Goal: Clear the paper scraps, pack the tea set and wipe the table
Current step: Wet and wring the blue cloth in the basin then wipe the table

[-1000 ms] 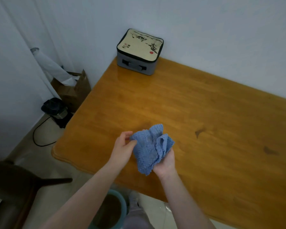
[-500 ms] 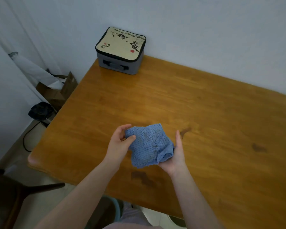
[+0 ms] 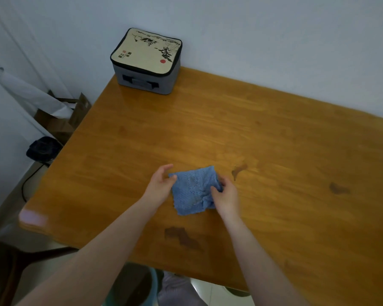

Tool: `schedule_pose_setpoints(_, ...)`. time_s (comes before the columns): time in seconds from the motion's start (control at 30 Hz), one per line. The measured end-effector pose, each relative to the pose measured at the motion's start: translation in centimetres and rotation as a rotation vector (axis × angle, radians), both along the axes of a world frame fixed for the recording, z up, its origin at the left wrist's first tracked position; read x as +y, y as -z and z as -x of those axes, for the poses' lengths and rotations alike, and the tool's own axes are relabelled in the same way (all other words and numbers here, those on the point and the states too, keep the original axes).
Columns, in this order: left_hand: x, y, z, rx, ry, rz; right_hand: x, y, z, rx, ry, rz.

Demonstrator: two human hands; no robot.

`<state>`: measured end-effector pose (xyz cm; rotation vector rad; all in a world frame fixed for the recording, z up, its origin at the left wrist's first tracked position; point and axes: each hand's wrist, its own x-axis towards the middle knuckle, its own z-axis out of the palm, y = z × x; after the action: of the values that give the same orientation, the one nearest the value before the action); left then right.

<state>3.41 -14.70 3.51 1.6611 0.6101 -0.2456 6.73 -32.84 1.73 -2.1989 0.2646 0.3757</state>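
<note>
A blue knitted cloth [image 3: 192, 191] hangs spread between both hands over the wooden table [image 3: 274, 151], near its front edge. My left hand [image 3: 160, 186] pinches the cloth's upper left corner between thumb and fingers. My right hand [image 3: 224, 195] grips its bunched right side. A grey zipped tea set case [image 3: 146, 60] with a beige printed lid stands shut at the table's far left corner, against the wall. No paper scraps show on the table.
Dark stains mark the tabletop at right [image 3: 338, 188], centre [image 3: 239, 170] and front [image 3: 181, 236]. A teal bin [image 3: 150, 283] sits under the front edge. A dark chair [image 3: 13, 261] stands at lower left. Cardboard boxes [image 3: 64, 120] and a black appliance [image 3: 42, 147] are on the floor left.
The cloth has gone from a bunched wad to a flatter spread between the hands. My view has shifted so that more of the table's left side shows.
</note>
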Motion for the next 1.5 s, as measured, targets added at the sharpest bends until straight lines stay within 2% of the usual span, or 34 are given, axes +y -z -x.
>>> schedule_pose_setpoints(0.03,-0.1,0.3,0.0,0.022,-0.008,0.002,-0.3,0.6,0.0,-0.126,-0.081,0.283)
schedule_pose_setpoints(0.07,-0.2,0.3,0.1,0.026,-0.023,-0.009,-0.5,1.1,0.2,-0.257,-0.158,0.476)
schedule_pose_setpoints(0.1,-0.3,0.4,0.2,0.024,-0.046,-0.024,-0.4,1.6,0.3,-0.357,-0.237,0.554)
schedule_pose_setpoints(0.17,-0.5,0.3,0.5,-0.003,-0.097,-0.031,0.6,2.6,0.8,-0.457,-0.414,0.568)
schedule_pose_setpoints(0.27,-0.5,0.2,1.2,-0.044,-0.137,-0.034,2.5,5.1,0.8,-0.367,-0.696,0.656)
schedule_pose_setpoints(0.4,0.7,0.5,2.2,-0.063,-0.105,-0.114,3.9,7.2,0.2,-0.261,-0.719,0.749)
schedule_pose_setpoints(0.6,2.4,1.3,2.2,-0.038,-0.15,-0.147,6.5,7.5,-5.4,-0.223,-0.461,0.684)
schedule_pose_setpoints(0.77,3.6,1.5,0.1,-0.088,-0.099,-0.199,8.8,7.1,-14.3,-0.218,-0.422,0.638)
schedule_pose_setpoints(0.93,5.2,0.9,-2.9,-0.176,-0.069,-0.335,12.0,6.9,-19.7,-0.232,-0.519,0.625)
schedule_pose_setpoints(1.13,6.5,1.0,-3.7,-0.247,-0.074,-0.428,11.9,7.4,-18.3,-0.318,-0.693,0.595)
schedule_pose_setpoints(1.33,5.3,1.8,-0.7,-0.28,-0.045,-0.425,10.5,7.3,-11.6,-0.387,-0.822,0.514)
schedule_pose_setpoints(1.5,4.7,1.5,3.8,-0.285,-0.001,-0.422,8.1,7.1,-3.3,-0.336,-0.826,0.261)
